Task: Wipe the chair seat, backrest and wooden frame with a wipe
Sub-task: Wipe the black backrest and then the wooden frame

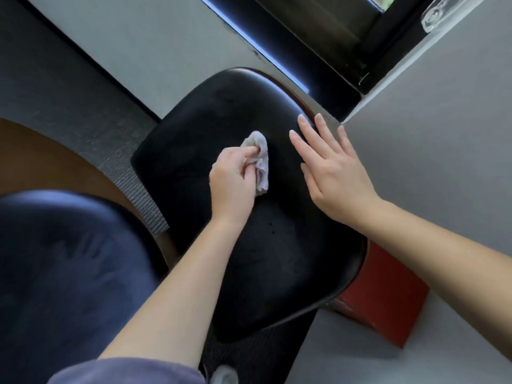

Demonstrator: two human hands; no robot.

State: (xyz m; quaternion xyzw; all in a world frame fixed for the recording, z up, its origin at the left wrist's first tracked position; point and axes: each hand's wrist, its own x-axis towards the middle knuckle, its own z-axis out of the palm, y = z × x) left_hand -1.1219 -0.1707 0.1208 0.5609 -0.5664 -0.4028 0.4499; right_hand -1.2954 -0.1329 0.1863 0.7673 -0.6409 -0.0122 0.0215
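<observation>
A black padded chair seat [210, 128] fills the middle of the head view. A thin strip of its brown wooden frame [300, 99] shows along the far right edge. My left hand [232, 178] grips a crumpled white wipe [261, 162] and holds it down on the seat near its middle. My right hand [329, 167] lies flat with straight fingers on the seat's right side, fingertips near the wooden rim. The backrest is not in view.
A white table top [429, 162] borders the chair on the right, with a glass object [443, 12] at its far end. A red box [385, 295] sits below the seat's right edge. A dark blue cushion [69, 273] lies at the lower left, on grey rug [55, 87].
</observation>
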